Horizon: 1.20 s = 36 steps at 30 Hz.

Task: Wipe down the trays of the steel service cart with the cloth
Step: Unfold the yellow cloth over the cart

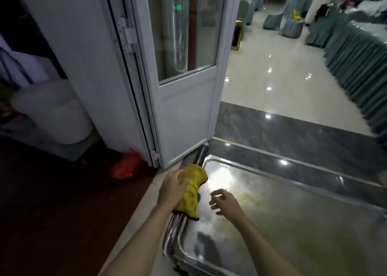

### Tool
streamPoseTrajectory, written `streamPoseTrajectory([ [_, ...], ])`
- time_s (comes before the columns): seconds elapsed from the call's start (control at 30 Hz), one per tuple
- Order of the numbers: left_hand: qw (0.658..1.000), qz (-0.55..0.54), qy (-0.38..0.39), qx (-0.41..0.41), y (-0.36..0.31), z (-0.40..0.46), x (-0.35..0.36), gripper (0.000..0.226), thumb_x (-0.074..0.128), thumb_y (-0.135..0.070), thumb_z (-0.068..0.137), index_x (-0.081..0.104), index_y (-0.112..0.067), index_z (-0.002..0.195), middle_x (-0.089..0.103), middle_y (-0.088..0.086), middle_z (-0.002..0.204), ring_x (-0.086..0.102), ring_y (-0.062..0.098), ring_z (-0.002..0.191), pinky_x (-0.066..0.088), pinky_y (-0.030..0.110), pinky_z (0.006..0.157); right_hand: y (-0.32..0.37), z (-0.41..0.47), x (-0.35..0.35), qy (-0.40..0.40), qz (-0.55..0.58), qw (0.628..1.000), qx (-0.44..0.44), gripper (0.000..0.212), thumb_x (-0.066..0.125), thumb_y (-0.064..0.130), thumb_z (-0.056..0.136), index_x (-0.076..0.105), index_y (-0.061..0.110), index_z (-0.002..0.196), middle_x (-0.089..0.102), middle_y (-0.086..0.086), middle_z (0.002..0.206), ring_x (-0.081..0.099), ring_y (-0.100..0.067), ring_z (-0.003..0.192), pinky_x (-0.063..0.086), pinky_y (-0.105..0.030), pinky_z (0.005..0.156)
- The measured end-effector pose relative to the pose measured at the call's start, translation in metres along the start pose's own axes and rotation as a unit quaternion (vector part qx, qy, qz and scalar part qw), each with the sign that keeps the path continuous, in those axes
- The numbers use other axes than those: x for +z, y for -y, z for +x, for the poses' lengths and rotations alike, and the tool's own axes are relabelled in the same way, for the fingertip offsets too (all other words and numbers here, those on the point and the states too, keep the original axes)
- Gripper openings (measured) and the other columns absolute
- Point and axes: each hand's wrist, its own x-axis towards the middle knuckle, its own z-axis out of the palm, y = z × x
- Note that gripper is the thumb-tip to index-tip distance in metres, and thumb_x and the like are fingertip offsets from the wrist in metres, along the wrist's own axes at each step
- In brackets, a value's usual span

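A: Where is the crumpled yellow cloth with the dark trim (191, 189) found?

B: It is draped over the round steel handle bar (201, 155) at the left end of the steel service cart, with its lower corner hanging onto the rim of the shiny steel top tray (314, 223). Its long axis is laid along the bar, from near to far.

A: By which hand is it held?

B: By the left hand (172, 186), which is pressed on the cloth from the left with fingers curled over its upper bunch. The right hand (223, 201) is held just to the right of the cloth, above the tray, with fingers spread, loosely bent and nothing gripped. The left hand is judged the nearer one; the tray surface lies to the right of the cloth.

A: What is the tray's condition?

B: Faint greenish smears are seen across it, so wiping is judged barely begun.

A: What surrounds the cart?

B: A white framed glass door (188, 66) is set just beyond the handle bar and could crowd a far-left stroke. An orange plastic bag (124, 167) lies on the dark floor to the left; draped grey-green chairs (291, 27) are well apart, far right.
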Motion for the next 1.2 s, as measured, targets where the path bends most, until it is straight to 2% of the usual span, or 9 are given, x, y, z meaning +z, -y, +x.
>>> streamPoseTrajectory([
  [0.13,0.998,-0.006,0.063,-0.006,0.012,-0.004,0.005,0.049,0.068,-0.046,0.090,0.060,-0.036,0.137,0.061,-0.003,0.129,0.058,0.020,0.118,0.050,0.036,0.095,0.004,0.015,0.034,-0.003,0.083,0.993,0.087,0.027,0.063,0.027,0.098,0.058,0.017,0.123,0.070,-0.009,0.106,0.066,-0.021,0.089,0.051,-0.033,0.071],
  [0.27,0.999,-0.011,0.045,0.015,0.020,-0.014,0.006,0.050,0.069,-0.048,0.092,0.059,-0.037,0.140,0.063,-0.007,0.126,0.058,0.013,0.114,0.050,0.030,0.090,0.010,0.020,0.061,0.033,0.143,0.978,0.146,0.039,0.056,0.048,0.102,0.046,0.029,0.135,0.063,-0.006,0.128,0.064,-0.023,0.114,0.057,-0.039,0.083],
  [0.33,0.999,-0.011,0.037,0.023,0.022,-0.017,0.006,0.048,0.068,-0.048,0.093,0.061,-0.034,0.139,0.065,-0.008,0.126,0.059,0.011,0.113,0.046,0.024,0.088,0.008,0.024,0.073,0.036,0.184,0.969,0.159,0.040,0.052,0.048,0.104,0.049,0.026,0.137,0.067,-0.004,0.125,0.069,-0.023,0.110,0.059,-0.044,0.087],
  [0.43,0.999,-0.022,0.034,0.030,0.022,-0.017,0.006,0.046,0.068,-0.045,0.094,0.062,-0.031,0.137,0.064,-0.007,0.126,0.058,0.011,0.113,0.044,0.022,0.087,0.006,0.026,0.086,0.003,0.253,0.955,0.155,0.043,0.056,0.042,0.104,0.055,0.019,0.140,0.074,-0.007,0.118,0.073,-0.026,0.103,0.060,-0.039,0.074],
  [0.73,0.997,-0.057,0.040,0.022,0.030,-0.012,0.012,0.042,0.070,-0.045,0.092,0.063,-0.033,0.132,0.063,-0.007,0.124,0.059,0.014,0.112,0.055,0.036,0.090,0.015,0.021,0.083,0.000,0.331,0.926,0.183,0.040,0.062,0.029,0.102,0.055,0.014,0.138,0.075,-0.009,0.114,0.074,-0.020,0.094,0.059,-0.032,0.069],
  [0.83,0.995,-0.083,0.052,-0.005,0.033,-0.009,0.011,0.045,0.074,-0.047,0.086,0.061,-0.040,0.129,0.062,-0.009,0.123,0.059,0.015,0.113,0.056,0.042,0.091,0.015,0.022,0.079,0.018,0.349,0.917,0.191,0.034,0.061,0.025,0.102,0.061,0.012,0.134,0.076,-0.012,0.114,0.075,-0.026,0.099,0.061,-0.036,0.074],
  [1.0,0.981,-0.136,0.061,-0.127,0.027,-0.006,0.011,0.098,0.085,-0.050,0.077,0.034,-0.022,0.156,0.048,0.002,0.143,0.048,0.025,0.132,0.048,0.042,0.101,0.013,0.025,0.069,0.043,0.352,0.913,0.200,0.040,0.070,0.025,0.094,0.066,0.005,0.128,0.073,-0.014,0.121,0.070,-0.032,0.113,0.055,-0.045,0.098],
  [1.1,0.931,-0.243,0.130,-0.239,0.035,-0.006,0.011,0.112,0.090,-0.061,0.062,0.040,-0.015,0.151,0.054,0.009,0.143,0.060,0.027,0.122,0.055,0.039,0.096,0.015,0.026,0.068,0.018,0.339,0.919,0.199,0.031,0.066,0.023,0.095,0.066,0.013,0.125,0.074,-0.009,0.117,0.070,-0.026,0.106,0.056,-0.037,0.082],
  [1.2,0.897,-0.309,0.159,-0.273,0.041,-0.008,0.009,0.092,0.096,-0.059,0.054,0.063,-0.014,0.127,0.074,0.007,0.117,0.075,0.023,0.098,0.063,0.037,0.084,0.017,0.028,0.069,0.025,0.368,0.900,0.234,0.032,0.066,0.021,0.091,0.065,0.004,0.118,0.072,-0.011,0.094,0.068,-0.026,0.085,0.057,-0.036,0.071],
])
